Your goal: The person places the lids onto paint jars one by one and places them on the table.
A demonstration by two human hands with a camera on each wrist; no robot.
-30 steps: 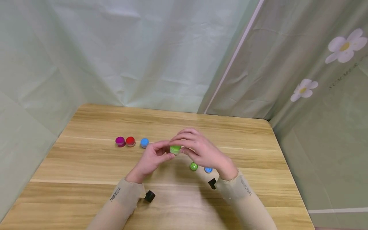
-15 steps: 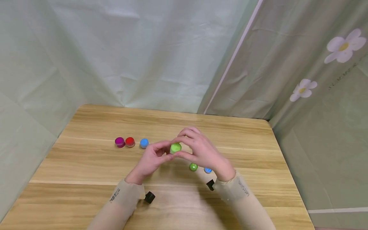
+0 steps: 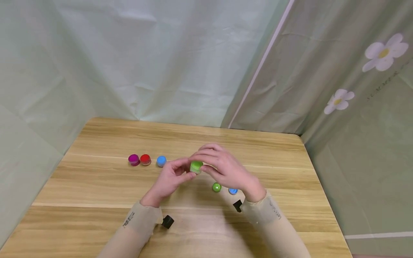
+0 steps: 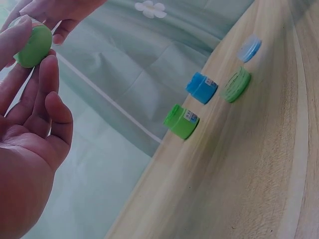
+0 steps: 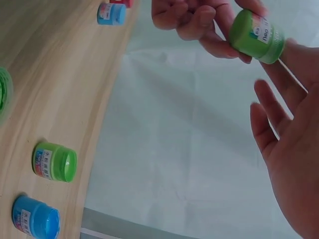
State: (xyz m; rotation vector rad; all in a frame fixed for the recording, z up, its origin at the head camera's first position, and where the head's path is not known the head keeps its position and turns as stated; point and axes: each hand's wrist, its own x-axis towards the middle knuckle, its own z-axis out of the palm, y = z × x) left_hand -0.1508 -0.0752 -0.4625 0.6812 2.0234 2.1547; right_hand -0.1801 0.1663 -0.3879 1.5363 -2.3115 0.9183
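Note:
In the head view, a light green paint jar [image 3: 196, 167] is held above the table between both hands. My left hand [image 3: 169, 181] grips the jar's body between thumb and fingers. My right hand [image 3: 230, 173] pinches its lid [image 5: 275, 46], thumb on one side and fingers curved over the top. The right wrist view shows the jar's printed label, tilted. Below, an open green jar [image 4: 182, 122] and an open blue jar [image 4: 202, 88] stand on the table, hidden under the right hand in the head view. Nearer lie a green lid [image 3: 217, 187] and a blue lid [image 3: 233, 191].
Left of the hands, a purple jar [image 3: 133, 159], a red jar [image 3: 145, 159] and a lidded blue jar [image 3: 161, 161] stand in a row on the wooden table [image 3: 80, 186]. Pale curtains [image 3: 180, 64] hang behind the table's far edge.
The right fingers spread apart around the jar's top half a second ago, and now close over the lid again. The left hand keeps its hold on the jar.

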